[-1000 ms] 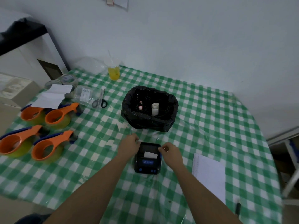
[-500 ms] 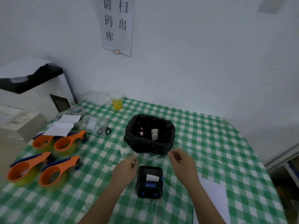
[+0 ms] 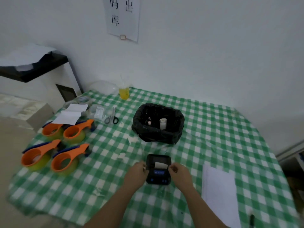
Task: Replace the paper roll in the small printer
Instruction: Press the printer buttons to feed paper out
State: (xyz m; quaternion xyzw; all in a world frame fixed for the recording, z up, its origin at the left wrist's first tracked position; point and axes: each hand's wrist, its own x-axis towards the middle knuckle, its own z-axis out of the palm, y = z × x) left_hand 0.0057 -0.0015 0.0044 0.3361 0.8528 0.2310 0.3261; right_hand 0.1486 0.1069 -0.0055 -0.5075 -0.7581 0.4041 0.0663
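Note:
The small black printer [image 3: 158, 169] lies flat on the green checked tablecloth, lid closed, with a short white strip of paper [image 3: 160, 165] sticking out of its slot. My left hand [image 3: 137, 172] rests against the printer's left side and my right hand [image 3: 178, 172] against its right side, fingers curled at the edges. Behind the printer stands a bin lined with a black bag [image 3: 158, 123], holding a white paper roll core [image 3: 163, 123] and small scraps.
Several orange tape dispensers [image 3: 65, 162] lie at the left. Scissors [image 3: 111, 119], clear packets and folded paper sit at the back left, a cup of yellow drink [image 3: 124, 93] near the wall. A white sheet [image 3: 220, 193] and a pen [image 3: 251, 220] lie at the right.
Both hands lifted off the printer and spread apart half a second ago, then came back down to its two sides. The camera has tilted up, showing more wall.

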